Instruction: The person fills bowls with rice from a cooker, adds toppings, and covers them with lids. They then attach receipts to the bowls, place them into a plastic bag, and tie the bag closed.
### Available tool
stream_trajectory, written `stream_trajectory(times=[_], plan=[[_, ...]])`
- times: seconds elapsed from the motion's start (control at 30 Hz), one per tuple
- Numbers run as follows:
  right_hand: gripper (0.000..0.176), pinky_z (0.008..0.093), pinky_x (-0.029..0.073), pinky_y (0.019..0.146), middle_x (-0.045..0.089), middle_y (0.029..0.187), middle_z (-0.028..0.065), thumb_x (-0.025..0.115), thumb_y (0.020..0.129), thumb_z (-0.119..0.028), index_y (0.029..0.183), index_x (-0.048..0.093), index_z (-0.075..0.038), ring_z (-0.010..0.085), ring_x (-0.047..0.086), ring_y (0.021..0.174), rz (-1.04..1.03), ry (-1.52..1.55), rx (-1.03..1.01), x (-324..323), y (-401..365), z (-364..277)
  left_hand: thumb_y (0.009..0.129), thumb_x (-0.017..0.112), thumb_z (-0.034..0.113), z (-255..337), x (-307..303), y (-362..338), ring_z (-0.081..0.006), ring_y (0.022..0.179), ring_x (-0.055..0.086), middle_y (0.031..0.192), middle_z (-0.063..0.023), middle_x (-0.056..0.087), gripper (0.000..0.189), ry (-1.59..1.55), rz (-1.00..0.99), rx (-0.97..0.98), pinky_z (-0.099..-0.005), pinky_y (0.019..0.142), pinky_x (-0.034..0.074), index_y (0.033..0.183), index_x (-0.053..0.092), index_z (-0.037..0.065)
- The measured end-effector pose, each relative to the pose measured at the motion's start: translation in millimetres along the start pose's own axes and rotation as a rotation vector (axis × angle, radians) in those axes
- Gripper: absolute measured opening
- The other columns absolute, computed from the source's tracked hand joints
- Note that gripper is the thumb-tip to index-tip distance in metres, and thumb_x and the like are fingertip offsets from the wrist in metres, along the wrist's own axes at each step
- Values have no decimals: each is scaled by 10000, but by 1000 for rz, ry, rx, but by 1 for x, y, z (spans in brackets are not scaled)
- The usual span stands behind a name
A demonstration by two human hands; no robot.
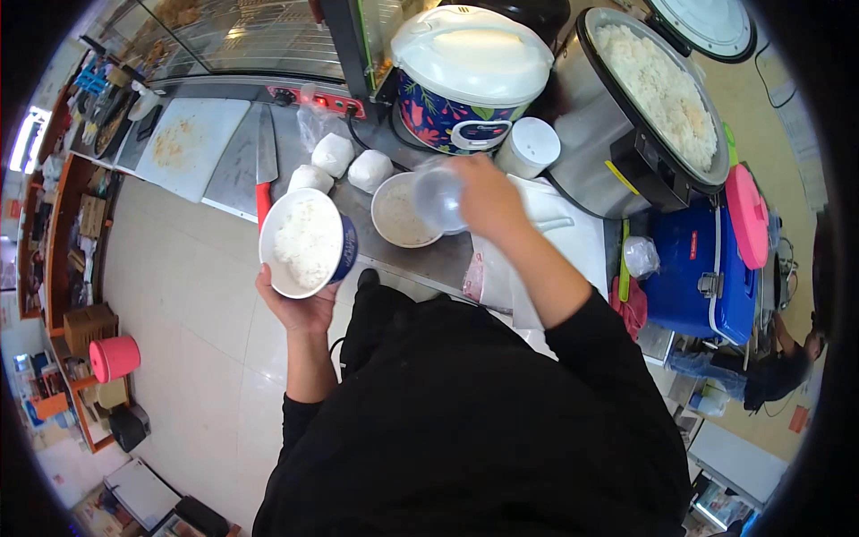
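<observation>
My left hand point(302, 307) is closed around a white-and-blue paper bowl point(347, 251), tilted so that the white rice point(307, 243) in it shows. On the counter's edge to its right stands a second bowl point(375, 213) with a pale, grainy content. Over that bowl's right side my right hand point(488, 192) grips a clear plastic cup point(438, 197), smeared by motion. What the cup holds cannot be made out. Several white wrapped balls point(333, 155) lie behind the bowls. A knife point(267, 152) with a red handle rests left of them, close to the held bowl.
A floral rice cooker point(470, 80) and a big open cooker point(595, 134) full of rice stand at the back. Beside them are a white canister point(530, 148) and a blue cooler point(693, 259). A stained cutting board point(192, 148) lies left. Another person point(777, 380) is far right.
</observation>
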State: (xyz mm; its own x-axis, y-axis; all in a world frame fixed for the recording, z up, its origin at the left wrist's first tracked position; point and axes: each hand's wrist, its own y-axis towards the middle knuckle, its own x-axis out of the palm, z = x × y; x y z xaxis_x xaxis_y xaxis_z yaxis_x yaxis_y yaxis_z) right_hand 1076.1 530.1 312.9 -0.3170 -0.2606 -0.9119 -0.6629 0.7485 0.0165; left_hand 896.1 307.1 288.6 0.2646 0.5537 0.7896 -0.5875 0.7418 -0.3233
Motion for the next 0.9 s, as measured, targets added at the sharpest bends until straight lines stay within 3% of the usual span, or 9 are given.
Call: stream_trajectory(times=[0.1, 0.23, 0.33, 0.4, 0.47, 0.57, 0.63, 0.77, 0.9], plan=[[377, 464, 483, 786, 603, 1037, 172, 491, 759, -4, 1098, 615, -114, 365, 607, 945, 10, -65, 214, -40, -32, 64, 829, 448, 567, 8, -25, 6, -339, 1202, 511, 1375, -155, 445, 753, 98, 58, 12, -504, 874, 521, 1410, 326, 104], [273, 442, 474, 815, 621, 1071, 157, 563, 768, -61, 1027, 642, -96, 338, 600, 967, -347, -241, 428, -43, -70, 123, 848, 436, 547, 8, -31, 6, -330, 1243, 478, 1397, -139, 431, 718, 61, 97, -11, -502, 891, 507, 1411, 338, 113], [215, 444, 472, 807, 634, 1040, 161, 592, 810, -166, 1004, 650, -94, 338, 605, 952, -205, -103, 264, -45, -90, 130, 850, 430, 540, 4, -18, 7, -338, 1267, 450, 1422, -140, 402, 716, 69, 112, -19, -505, 925, 487, 1423, 326, 122], [271, 419, 488, 761, 669, 880, 135, 589, 840, -323, 994, 664, -114, 318, 634, 856, -57, -183, 206, -54, -78, 108, 853, 428, 539, 3, -13, 13, -337, 1263, 455, 1421, -143, 401, 714, 77, 81, -29, -501, 923, 490, 1421, 327, 118], [305, 433, 483, 774, 672, 882, 124, 553, 875, -372, 978, 655, -104, 341, 631, 834, -219, 37, 302, -47, -57, 79, 855, 425, 539, 7, -16, 15, -336, 1256, 462, 1417, -146, 404, 712, 75, 64, -26, -499, 920, 495, 1419, 328, 115], [389, 388, 503, 679, 673, 802, 115, 491, 927, -406, 997, 630, -50, 278, 648, 710, -465, 467, 413, -2, -41, 36, 851, 417, 534, 13, -7, 13, -324, 1258, 448, 1419, -146, 392, 727, 96, 91, 9, -477, 958, 454, 1422, 325, 94], [416, 360, 510, 608, 669, 778, 115, 449, 955, -391, 1024, 603, -11, 235, 650, 662, -565, 614, 582, 24, -35, 6, 847, 413, 548, 20, -5, 5, -314, 1196, 509, 1377, -136, 440, 725, 94, 160, 29, -450, 870, 511, 1410, 339, 97], [406, 309, 502, 483, 660, 759, 116, 413, 974, -335, 1060, 547, 37, 191, 629, 555, -351, 840, 638, 74, -40, -13, 819, 439, 577, 45, -27, -14, -292, 1118, 565, 1318, -122, 490, 734, 104, 207, 34, -416, 763, 556, 1380, 371, 109], [328, 317, 518, 456, 651, 788, 158, 406, 961, -232, 1057, 533, 54, 223, 615, 482, -181, 834, 678, 124, -45, 13, 830, 445, 564, 82, -66, -19, -343, 1122, 572, 1322, -171, 491, 740, 73, 206, 60, -491, 822, 551, 1379, 363, 74]])
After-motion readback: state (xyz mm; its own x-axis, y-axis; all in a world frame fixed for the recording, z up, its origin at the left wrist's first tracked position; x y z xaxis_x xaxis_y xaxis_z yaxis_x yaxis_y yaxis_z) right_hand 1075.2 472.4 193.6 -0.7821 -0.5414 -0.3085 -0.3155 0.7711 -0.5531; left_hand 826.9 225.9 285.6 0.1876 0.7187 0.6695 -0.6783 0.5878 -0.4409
